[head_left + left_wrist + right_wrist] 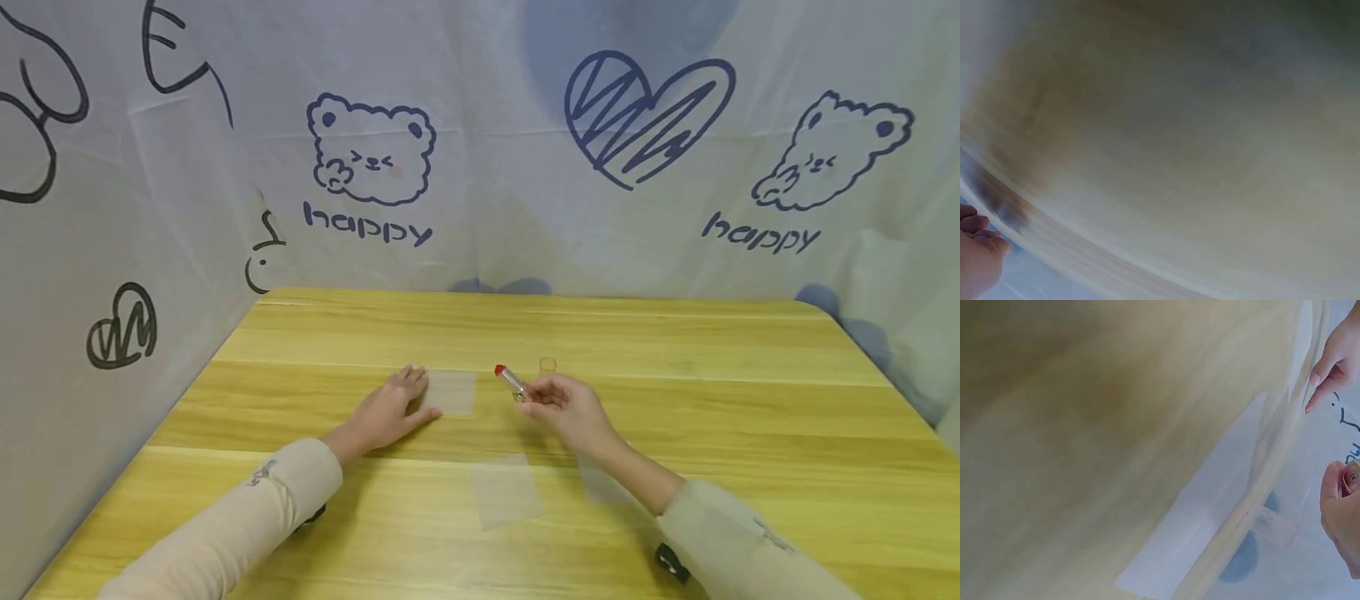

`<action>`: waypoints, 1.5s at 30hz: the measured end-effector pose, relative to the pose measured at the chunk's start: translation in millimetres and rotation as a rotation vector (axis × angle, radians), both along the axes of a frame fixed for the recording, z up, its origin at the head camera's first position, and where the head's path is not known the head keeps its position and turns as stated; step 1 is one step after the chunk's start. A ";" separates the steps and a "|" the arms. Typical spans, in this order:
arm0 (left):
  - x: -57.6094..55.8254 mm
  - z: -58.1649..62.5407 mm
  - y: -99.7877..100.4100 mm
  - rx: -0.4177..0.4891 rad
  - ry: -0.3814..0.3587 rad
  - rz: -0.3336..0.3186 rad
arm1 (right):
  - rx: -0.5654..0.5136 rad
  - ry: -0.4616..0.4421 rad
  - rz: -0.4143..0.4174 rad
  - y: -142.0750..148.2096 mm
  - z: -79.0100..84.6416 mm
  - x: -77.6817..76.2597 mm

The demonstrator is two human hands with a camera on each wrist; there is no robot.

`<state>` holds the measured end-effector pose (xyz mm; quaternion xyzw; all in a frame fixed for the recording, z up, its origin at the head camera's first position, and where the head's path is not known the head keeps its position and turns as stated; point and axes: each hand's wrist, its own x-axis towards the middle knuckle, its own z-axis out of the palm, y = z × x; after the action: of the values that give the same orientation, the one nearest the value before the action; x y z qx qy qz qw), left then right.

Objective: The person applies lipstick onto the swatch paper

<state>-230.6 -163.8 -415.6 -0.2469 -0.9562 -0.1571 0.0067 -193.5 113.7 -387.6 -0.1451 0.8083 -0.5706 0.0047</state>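
My right hand (568, 412) pinches a lipstick (512, 379) between thumb and fingers, its red tip pointing up and to the left above the table. In the right wrist view the round patterned base of the lipstick (1353, 477) shows between the fingertips. My left hand (393, 410) rests on the table with fingers extended and thumb spread, at the left edge of a thin whitish paper square (452, 392). Just beyond the right hand stands a small clear cap (548, 366). Only part of the left hand (980, 262) appears in the left wrist view.
A second paper square (507, 492) lies nearer on the wooden table (337, 325). Another paper (602, 483) is partly covered by the right forearm. Behind the table hangs a white cloth (487, 208) with bear and heart drawings.
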 end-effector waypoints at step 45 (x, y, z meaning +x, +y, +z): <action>-5.7 -1.2 0.0 -0.032 -0.059 -0.009 | 0.344 0.368 0.049 -71.8 3.2 -55.2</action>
<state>-236.2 -163.8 -416.8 -0.2467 -0.9572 -0.1492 -0.0259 -248.6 41.9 -384.4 -0.2629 0.8770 -0.3885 -0.1040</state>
